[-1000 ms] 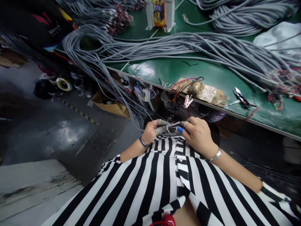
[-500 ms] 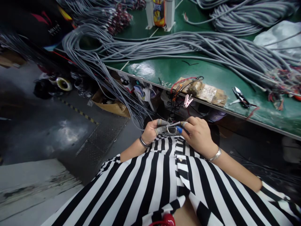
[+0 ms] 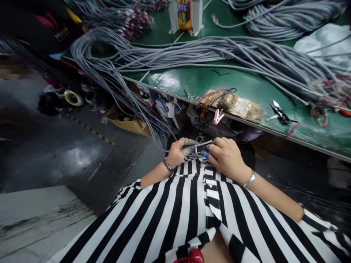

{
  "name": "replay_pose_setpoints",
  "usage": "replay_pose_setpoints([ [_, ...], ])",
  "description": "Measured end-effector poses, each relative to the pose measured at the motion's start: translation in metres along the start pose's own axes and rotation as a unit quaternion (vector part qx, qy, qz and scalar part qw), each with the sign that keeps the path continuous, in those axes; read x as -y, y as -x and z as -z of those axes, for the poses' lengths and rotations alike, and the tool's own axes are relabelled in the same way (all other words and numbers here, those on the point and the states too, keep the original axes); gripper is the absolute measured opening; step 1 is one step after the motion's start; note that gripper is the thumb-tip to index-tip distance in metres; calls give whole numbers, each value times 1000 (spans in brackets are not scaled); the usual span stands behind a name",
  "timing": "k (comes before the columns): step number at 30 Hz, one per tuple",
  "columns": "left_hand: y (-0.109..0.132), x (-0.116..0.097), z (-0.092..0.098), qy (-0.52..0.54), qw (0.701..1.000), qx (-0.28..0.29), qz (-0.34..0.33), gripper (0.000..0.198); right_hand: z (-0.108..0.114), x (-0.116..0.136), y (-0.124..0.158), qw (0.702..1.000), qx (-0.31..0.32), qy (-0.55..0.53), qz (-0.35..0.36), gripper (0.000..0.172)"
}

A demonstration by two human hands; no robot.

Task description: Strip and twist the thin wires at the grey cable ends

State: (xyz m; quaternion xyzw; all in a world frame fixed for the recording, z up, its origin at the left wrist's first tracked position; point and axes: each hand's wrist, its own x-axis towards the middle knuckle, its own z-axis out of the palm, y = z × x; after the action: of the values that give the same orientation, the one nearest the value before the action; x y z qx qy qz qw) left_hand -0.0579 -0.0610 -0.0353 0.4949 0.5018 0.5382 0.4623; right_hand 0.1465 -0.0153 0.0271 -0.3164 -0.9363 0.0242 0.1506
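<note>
- Pinching a thin gray cable (image 3: 205,143), the left hand (image 3: 175,154) is at the center of the frame, its thumb and a finger wrapped in gray tape and pressed together on it.
- The cable lies between the two hands, in front of the wearer's black-and-white striped shirt (image 3: 170,215), its pale end pointing right and slightly up.
- The right hand (image 3: 229,157) is just beside that end, fingers bent and one tip covered in blue; whether it grips anything cannot be told.
- Across the upper half runs a green bench (image 3: 193,77), with a long bundle (image 3: 178,54) of gray cables that spills over its edge at left of center.
- Along the bench's near edge, right of center, are a brown board (image 3: 251,110), a pink clip (image 3: 218,116) and, farther right, snips (image 3: 279,112).
- At upper center stands a yellow-orange packet (image 3: 184,15); at upper right lies a coil (image 3: 290,21) of gray cable.
- On the floor at left is an open carton (image 3: 127,124).
</note>
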Motion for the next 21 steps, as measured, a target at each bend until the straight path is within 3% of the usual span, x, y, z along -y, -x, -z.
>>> replay_pose_setpoints([
  [3, -2, 2, 0, -122, 989, -29, -78, 17, -3, -2, 0, 999, -9, -41, 32, 29],
  [6, -2, 3, -5, -197, 975, -44, -95, 15, -6, -5, 2, 993, -24, -101, 49, 31],
  [10, -8, 4, -7, -229, 970, -47, -63, 15, -4, -4, 6, 972, -66, -219, 56, 29],
  [14, -22, 7, 15, -298, 945, -113, 69, 13, 7, -2, 10, 911, -77, -389, 115, 28],
  [15, -24, 7, 22, -314, 938, -119, 86, 13, 8, -4, 12, 903, -84, -412, 90, 28],
  [17, -23, 1, 30, -350, 928, -114, 60, 15, 6, -12, 14, 895, -115, -430, -23, 28],
  [19, -17, -10, 28, -402, 912, -81, -9, 15, 2, -22, 16, 874, -134, -447, -135, 25],
  [21, -10, -25, 18, -467, 878, -50, -95, 14, 1, -29, 17, 852, -130, -470, -189, 19],
])
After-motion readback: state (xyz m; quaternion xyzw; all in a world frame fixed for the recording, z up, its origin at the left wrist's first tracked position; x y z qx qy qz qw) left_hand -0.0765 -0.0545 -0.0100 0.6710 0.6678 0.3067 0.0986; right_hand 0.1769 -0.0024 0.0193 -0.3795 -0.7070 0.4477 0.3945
